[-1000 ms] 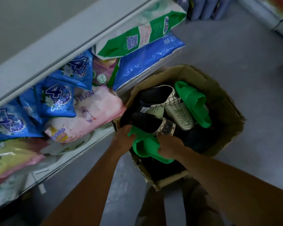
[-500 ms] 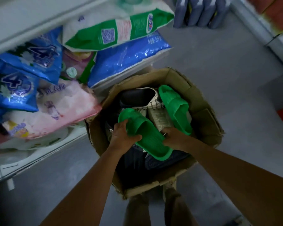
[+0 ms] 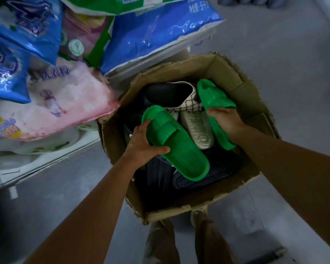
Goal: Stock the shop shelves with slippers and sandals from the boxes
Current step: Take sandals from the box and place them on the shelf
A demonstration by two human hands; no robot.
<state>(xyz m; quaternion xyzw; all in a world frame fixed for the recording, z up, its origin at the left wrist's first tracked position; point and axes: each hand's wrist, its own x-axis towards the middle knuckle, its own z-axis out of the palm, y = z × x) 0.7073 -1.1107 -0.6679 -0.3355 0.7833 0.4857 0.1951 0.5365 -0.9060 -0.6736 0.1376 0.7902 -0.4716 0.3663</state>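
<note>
Two green slides are in hand over the open box (image 3: pixel 242 189). The left hand (image 3: pixel 141 147) grips the near slide (image 3: pixel 174 143) at its strap, thumb curled over the top and fingers under the edge; the slide is raised above the other footwear, heel toward the viewer. The right hand (image 3: pixel 226 121) closes on the far slide (image 3: pixel 215 103), which lies along the box's right inner wall, toe end up; the fingers are hidden behind it.

Between the two slides sits one patterned slipper (image 3: pixel 183 100) with a dark opening, and just below it one pale sole (image 3: pixel 196 128) turned upward. Dark footwear fills the bottom; the count there cannot be told. The box stands on the grey floor (image 3: pixel 284 63), its left rim touching the lower shelf (image 3: pixel 46 164).

On that shelf lie three blue bags (image 3: pixel 156 39), one pink bag (image 3: pixel 65 103) and one green bag (image 3: pixel 111 4), the pink one overhanging the box's left corner.

Half a second earlier the right hand rested at the near slide's heel; it has since shifted to the far slide, leaving the near one to the left hand alone.
</note>
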